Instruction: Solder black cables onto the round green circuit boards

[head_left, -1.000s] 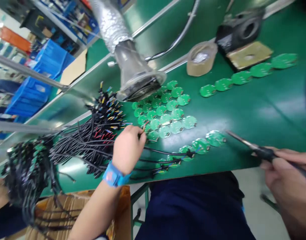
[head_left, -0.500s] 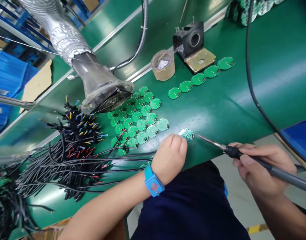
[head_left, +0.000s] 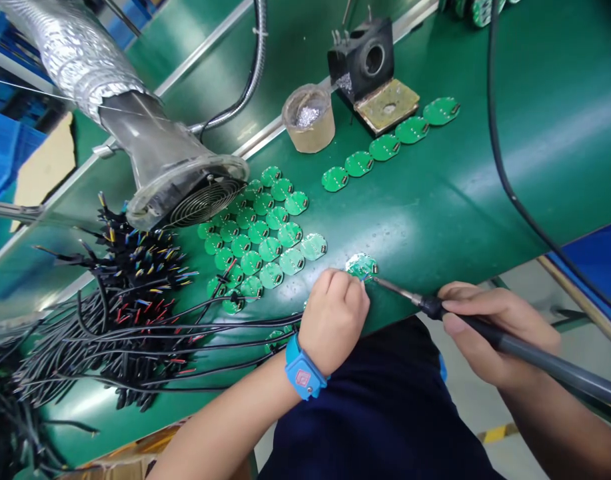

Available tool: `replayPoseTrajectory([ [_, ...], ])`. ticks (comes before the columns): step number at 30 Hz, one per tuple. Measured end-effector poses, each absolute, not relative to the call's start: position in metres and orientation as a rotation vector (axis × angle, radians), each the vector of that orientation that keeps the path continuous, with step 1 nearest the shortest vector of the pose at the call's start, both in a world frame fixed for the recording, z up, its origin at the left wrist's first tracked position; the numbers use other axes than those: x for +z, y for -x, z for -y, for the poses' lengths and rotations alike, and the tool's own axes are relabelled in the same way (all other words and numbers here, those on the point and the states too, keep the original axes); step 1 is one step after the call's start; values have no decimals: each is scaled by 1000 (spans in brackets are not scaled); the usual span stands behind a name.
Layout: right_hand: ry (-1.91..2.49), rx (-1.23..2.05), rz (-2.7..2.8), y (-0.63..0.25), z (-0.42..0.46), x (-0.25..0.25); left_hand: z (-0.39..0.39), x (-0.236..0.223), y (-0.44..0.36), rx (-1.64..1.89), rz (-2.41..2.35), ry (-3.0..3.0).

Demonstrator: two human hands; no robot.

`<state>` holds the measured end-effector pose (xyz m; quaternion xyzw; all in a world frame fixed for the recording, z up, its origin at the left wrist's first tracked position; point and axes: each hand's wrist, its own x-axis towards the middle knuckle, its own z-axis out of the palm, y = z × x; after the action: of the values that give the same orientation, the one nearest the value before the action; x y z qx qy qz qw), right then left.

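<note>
My left hand (head_left: 334,319), with a blue wrist strap (head_left: 302,368), sits closed at the near edge of a round green circuit board (head_left: 361,265). A thin coloured wire end shows at the board, and my fingers seem to pinch that wire, though they partly hide it. My right hand (head_left: 490,330) grips a grey soldering iron (head_left: 525,353). Its metal tip (head_left: 395,288) reaches to the board's edge, right by my left fingertips. Whether the tip touches the board, I cannot tell.
Many round green boards (head_left: 270,250) lie in rows on the green mat, with a short line of them (head_left: 390,143) beyond. Left of these is a bundle of black cables (head_left: 135,267). A fume extractor hood (head_left: 185,193), a solder-scrap cup (head_left: 308,117) and an iron stand (head_left: 360,60) stand behind.
My left hand has moved right from the cable ends to the lone board. The soldering iron has come in from the right, its tip now at that board. The view has swung.
</note>
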<state>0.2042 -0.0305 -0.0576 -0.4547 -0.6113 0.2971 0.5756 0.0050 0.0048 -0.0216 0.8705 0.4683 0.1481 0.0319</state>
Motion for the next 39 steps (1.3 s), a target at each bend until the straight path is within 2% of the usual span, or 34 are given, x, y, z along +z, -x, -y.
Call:
replayPoseTrajectory([
  [21,1086,601,1551,-199,30,-53,-4,-27,-6,510,-1531,-2694],
  [29,1036,655,1326,-200,30,-58,-3,-27,-6,481,-1540,-2686],
  [39,1162,584,1530,-194,25,-48,-4,-24,-10,481,-1672,-2532],
])
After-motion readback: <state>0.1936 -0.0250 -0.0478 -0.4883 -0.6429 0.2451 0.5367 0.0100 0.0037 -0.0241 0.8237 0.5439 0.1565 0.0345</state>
